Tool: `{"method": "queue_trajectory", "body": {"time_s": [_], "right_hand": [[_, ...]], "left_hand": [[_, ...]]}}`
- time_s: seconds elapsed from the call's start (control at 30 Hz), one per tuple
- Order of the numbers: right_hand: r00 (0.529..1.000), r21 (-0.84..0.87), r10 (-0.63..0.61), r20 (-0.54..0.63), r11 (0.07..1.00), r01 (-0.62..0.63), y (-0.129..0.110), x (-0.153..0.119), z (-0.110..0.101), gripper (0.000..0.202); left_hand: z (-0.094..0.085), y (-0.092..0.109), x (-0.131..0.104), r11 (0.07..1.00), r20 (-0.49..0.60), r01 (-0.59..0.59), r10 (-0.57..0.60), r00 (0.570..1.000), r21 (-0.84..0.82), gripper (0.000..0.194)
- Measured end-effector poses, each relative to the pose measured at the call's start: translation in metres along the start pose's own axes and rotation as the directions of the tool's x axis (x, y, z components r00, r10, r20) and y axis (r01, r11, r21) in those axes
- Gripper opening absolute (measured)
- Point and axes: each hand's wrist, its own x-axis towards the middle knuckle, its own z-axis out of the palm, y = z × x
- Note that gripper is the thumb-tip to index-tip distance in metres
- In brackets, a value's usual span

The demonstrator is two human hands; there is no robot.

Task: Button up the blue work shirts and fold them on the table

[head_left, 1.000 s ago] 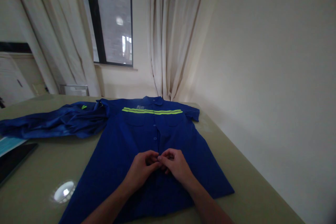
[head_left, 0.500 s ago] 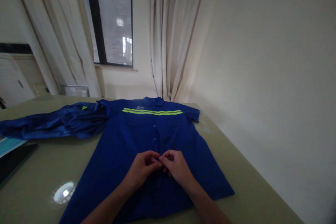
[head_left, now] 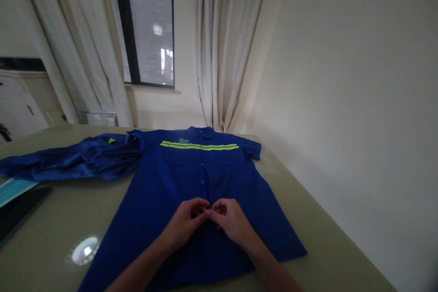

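Observation:
A dark blue short-sleeved work shirt (head_left: 185, 182) lies spread out, front side up, its collar at the far end. Two yellow-green stripes cross its chest, and buttons show along the front placket. My left hand (head_left: 186, 219) pinches the placket edge below the lowest visible button. Right beside it, my right hand (head_left: 229, 219) has thumb and fingers closed on the same edge. The fingertips of both hands nearly meet there and hide the spot they hold.
The shirt rests on a greenish table (head_left: 280, 182) with a wall along its right. A crumpled blue garment (head_left: 78, 157) lies at the left, near a dark flat object (head_left: 23, 212) and a light-blue sheet (head_left: 15, 190). Curtains (head_left: 229, 45) and a window (head_left: 150, 27) are behind.
My fingers have shifted slightly at the placket, with the right thumb tip now lower and nearer the left thumb. The shirt lies as before.

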Motion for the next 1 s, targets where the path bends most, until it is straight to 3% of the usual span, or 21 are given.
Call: {"method": "queue_trajectory", "body": {"time_s": [0.2,0.37,0.53,0.67,0.83,1.0], "right_hand": [[1.000,0.036,0.000,0.019,0.999,-0.001,0.004,0.003,-0.004,0.019],[0.996,-0.068,0.017,-0.087,0.997,-0.023,0.006,0.005,-0.004,0.007],[0.976,-0.170,-0.123,-0.177,0.981,0.093,-0.003,0.004,-0.004,0.015],[0.961,-0.221,-0.226,-0.158,0.957,0.189,-0.004,-0.001,-0.006,0.015],[0.953,-0.497,-0.294,-0.077,0.839,0.219,-0.004,-0.006,-0.007,0.022],[0.910,-0.463,-0.389,-0.146,0.839,0.285,-0.006,-0.007,-0.001,0.030]], "left_hand": [[-0.001,0.000,0.000,1.000,0.011,0.013,-0.013,1.000,-0.010,0.038],[0.002,0.007,0.000,0.981,-0.095,0.058,-0.041,0.995,0.186,0.032],[0.008,0.015,0.001,0.930,-0.181,0.051,0.016,0.983,0.365,0.025],[0.008,0.014,0.001,0.955,-0.143,0.040,0.002,0.990,0.294,0.030],[0.003,0.004,0.004,0.991,-0.127,0.028,-0.011,0.992,0.132,0.035],[0.002,-0.003,0.006,0.998,-0.135,0.013,-0.005,0.991,0.057,0.036]]}}
